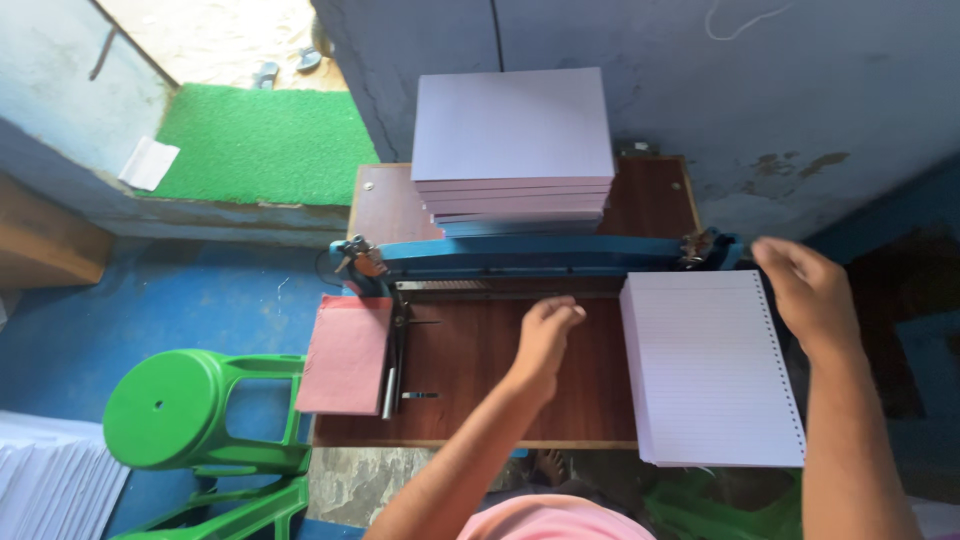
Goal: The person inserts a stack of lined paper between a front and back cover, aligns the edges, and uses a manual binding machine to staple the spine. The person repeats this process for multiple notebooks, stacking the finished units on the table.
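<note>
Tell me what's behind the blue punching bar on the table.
A tall stack of lilac paper sits behind the blue bar, on the wooden table. The tabletop beneath the stack is covered.
</note>
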`<state>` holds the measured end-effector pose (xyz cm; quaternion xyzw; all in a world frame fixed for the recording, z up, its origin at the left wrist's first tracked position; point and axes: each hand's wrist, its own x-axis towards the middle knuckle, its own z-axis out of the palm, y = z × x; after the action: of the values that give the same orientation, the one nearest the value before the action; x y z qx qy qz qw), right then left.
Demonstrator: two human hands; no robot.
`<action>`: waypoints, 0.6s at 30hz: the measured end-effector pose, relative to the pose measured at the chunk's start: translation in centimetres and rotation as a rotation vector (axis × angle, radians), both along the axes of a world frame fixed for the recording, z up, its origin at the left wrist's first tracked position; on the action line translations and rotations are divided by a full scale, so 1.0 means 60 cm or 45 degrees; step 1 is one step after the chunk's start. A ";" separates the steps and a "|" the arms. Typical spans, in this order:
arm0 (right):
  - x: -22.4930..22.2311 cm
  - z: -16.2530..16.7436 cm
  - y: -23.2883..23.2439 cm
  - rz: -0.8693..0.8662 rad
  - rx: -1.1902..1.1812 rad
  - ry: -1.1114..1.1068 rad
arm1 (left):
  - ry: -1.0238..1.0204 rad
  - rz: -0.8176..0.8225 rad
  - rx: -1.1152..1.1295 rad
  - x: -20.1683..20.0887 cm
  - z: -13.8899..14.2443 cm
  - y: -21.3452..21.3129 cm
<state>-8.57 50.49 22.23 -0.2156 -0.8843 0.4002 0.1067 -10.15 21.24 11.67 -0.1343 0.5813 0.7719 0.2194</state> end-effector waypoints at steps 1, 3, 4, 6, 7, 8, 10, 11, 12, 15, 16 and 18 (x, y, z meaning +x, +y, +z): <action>-0.015 0.007 -0.021 0.033 -0.001 0.015 | 0.038 0.048 0.001 -0.008 0.006 -0.022; -0.052 0.018 -0.060 0.189 -0.180 0.120 | 0.123 0.134 0.006 -0.031 0.021 -0.060; -0.070 0.019 -0.081 0.265 -0.273 0.168 | 0.179 0.159 -0.010 -0.042 0.027 -0.078; -0.108 0.019 -0.119 0.316 -0.302 0.142 | 0.289 0.208 -0.047 -0.066 0.039 -0.116; -0.125 0.020 -0.135 0.339 -0.311 0.131 | 0.369 0.230 -0.066 -0.079 0.044 -0.136; -0.140 0.022 -0.150 0.339 -0.311 0.118 | 0.449 0.250 -0.082 -0.092 0.049 -0.156; -0.169 0.020 -0.182 0.343 -0.319 0.086 | 0.554 0.298 -0.117 -0.119 0.057 -0.194; -0.179 0.017 -0.197 0.359 -0.308 0.097 | 0.578 0.325 -0.135 -0.131 0.059 -0.214; -0.189 0.016 -0.209 0.372 -0.293 0.111 | 0.605 0.351 -0.151 -0.143 0.062 -0.231; -0.210 0.014 -0.237 0.385 -0.237 0.158 | 0.563 0.396 -0.183 -0.178 0.064 -0.281; -0.216 0.012 -0.246 0.388 -0.220 0.173 | 0.623 0.420 -0.244 -0.189 0.063 -0.295; -0.227 0.009 -0.258 0.369 -0.168 0.150 | 0.741 0.467 -0.366 -0.212 0.058 -0.320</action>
<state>-22.20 35.01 22.79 -0.0685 -0.8701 0.4805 0.0853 -22.85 2.03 15.16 -0.0407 0.6881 0.7148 -0.1178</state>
